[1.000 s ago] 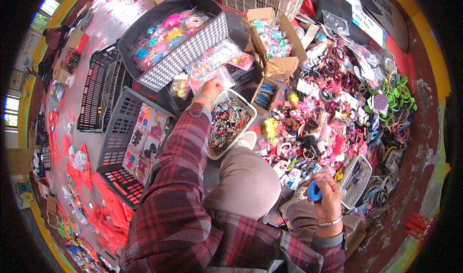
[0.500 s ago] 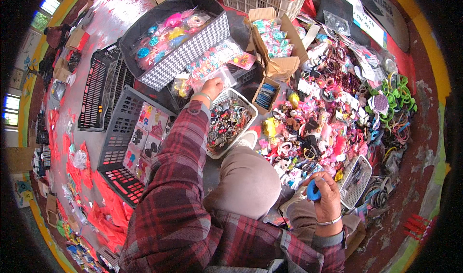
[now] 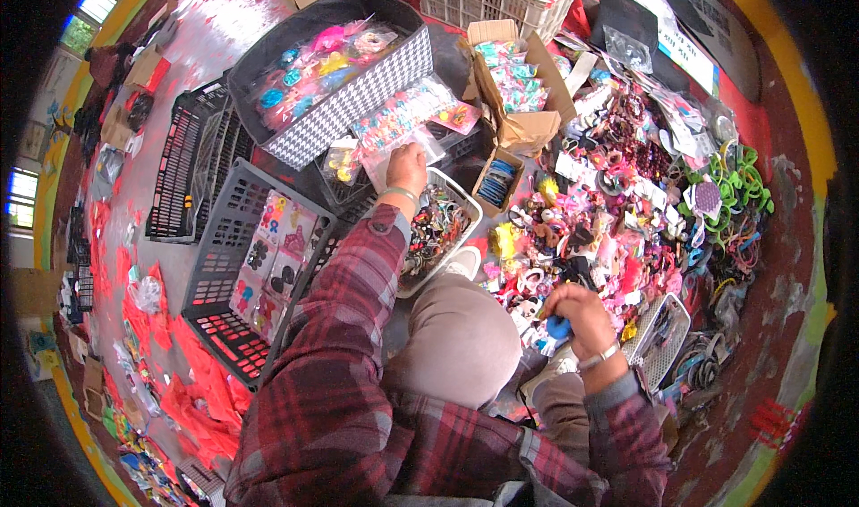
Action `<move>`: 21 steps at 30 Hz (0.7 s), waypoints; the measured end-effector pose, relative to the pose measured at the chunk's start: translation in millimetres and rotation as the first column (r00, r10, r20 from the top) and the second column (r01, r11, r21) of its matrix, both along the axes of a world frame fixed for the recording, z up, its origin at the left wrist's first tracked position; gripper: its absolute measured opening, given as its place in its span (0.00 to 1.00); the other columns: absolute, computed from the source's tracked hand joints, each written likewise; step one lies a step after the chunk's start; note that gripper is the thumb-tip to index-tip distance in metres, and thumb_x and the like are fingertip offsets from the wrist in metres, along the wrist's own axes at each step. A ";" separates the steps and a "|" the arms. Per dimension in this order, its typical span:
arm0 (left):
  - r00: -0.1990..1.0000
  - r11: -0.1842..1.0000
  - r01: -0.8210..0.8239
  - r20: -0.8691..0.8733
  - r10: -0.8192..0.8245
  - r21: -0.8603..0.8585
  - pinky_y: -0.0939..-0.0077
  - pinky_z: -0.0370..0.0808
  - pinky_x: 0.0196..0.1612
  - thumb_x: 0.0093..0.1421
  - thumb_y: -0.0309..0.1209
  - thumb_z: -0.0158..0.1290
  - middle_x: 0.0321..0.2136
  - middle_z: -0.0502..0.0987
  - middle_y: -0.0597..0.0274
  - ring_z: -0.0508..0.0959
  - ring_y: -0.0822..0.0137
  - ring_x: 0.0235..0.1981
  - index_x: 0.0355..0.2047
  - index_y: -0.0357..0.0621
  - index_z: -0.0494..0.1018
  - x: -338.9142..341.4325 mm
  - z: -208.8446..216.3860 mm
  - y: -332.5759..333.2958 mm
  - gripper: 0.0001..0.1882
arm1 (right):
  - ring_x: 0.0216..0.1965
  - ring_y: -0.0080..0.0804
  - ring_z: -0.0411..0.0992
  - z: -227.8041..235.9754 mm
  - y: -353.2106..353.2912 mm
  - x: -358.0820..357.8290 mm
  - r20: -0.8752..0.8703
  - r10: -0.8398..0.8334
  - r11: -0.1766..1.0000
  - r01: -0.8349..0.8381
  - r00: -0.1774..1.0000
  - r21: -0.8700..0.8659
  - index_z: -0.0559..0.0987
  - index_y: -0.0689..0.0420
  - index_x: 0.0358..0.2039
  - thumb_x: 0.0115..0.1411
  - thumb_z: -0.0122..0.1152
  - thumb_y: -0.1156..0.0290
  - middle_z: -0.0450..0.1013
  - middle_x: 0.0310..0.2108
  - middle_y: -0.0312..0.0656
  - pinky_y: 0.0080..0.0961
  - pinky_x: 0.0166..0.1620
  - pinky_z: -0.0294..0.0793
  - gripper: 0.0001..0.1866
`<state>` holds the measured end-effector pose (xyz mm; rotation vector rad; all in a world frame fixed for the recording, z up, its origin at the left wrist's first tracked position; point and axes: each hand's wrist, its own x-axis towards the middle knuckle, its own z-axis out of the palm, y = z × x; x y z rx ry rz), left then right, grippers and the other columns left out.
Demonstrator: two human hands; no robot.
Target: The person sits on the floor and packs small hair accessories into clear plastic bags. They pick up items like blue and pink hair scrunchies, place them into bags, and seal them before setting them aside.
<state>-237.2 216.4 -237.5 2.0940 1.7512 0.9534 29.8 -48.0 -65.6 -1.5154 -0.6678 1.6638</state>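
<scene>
My left hand [image 3: 407, 169] is closed at the near edge of a clear plastic bag [image 3: 427, 146], which seems pinched in its fingers. Beside that wrist stands a white basket [image 3: 477, 216] filled with mixed hair ties and small accessories. My right hand [image 3: 582, 317] holds a blue ring-shaped hair tie [image 3: 558, 327] between thumb and fingers, above the near edge of a large heap of hair accessories [image 3: 599, 230]. Packets of beaded pastel pieces [image 3: 403, 113] lie just beyond the left hand.
A black bin with a houndstooth side [image 3: 353, 95] holds bagged accessories. Cardboard boxes [image 3: 537, 131] stand behind the heap. Dark plastic crates [image 3: 219, 265] are at left, and a small white basket [image 3: 658, 364] sits right of my right hand. Green hair ties [image 3: 743, 180] lie at far right.
My right hand has moved up and left with the blue hair tie, now over the heap's edge. My left hand has shifted slightly right, staying at the plastic bag.
</scene>
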 end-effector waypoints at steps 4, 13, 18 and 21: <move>0.999 0.993 0.043 -0.031 -0.040 0.114 0.62 0.68 0.38 0.49 0.28 0.51 0.27 0.74 0.55 0.71 0.52 0.34 0.26 0.44 0.71 -5.9 -1.2 -2.4 0.04 | 0.19 0.23 0.66 -26.2 75.3 -24.9 0.026 0.047 0.999 -0.046 0.999 -0.019 0.73 0.60 0.18 0.50 0.49 0.73 0.68 0.17 0.37 0.19 0.23 0.64 0.08; 0.981 0.981 0.077 -0.189 -0.043 0.176 0.63 0.65 0.41 0.47 0.31 0.52 0.27 0.74 0.60 0.71 0.56 0.36 0.22 0.48 0.72 -5.2 11.2 -13.1 0.03 | 0.19 0.25 0.67 -152.6 239.1 -108.0 0.343 0.220 0.969 -0.244 0.913 0.026 0.76 0.63 0.32 0.52 0.56 0.50 0.73 0.24 0.42 0.21 0.23 0.67 0.25; 0.975 0.969 0.166 -0.178 -0.133 0.182 0.63 0.64 0.40 0.48 0.31 0.50 0.25 0.71 0.62 0.70 0.58 0.36 0.22 0.49 0.71 -8.7 10.8 -18.6 0.02 | 0.26 0.32 0.70 -160.2 270.3 -138.3 0.624 0.256 0.914 -0.395 0.739 0.094 0.78 0.61 0.30 0.52 0.53 0.52 0.74 0.27 0.43 0.25 0.31 0.70 0.22; 0.977 0.967 0.167 -0.166 -0.135 0.195 0.63 0.64 0.41 0.48 0.30 0.50 0.26 0.72 0.62 0.70 0.57 0.36 0.23 0.48 0.71 -7.6 10.0 -23.2 0.02 | 0.32 0.36 0.72 -213.9 285.5 -142.5 0.755 0.258 0.814 -0.557 0.603 0.167 0.79 0.56 0.30 0.51 0.50 0.59 0.75 0.29 0.43 0.27 0.36 0.70 0.15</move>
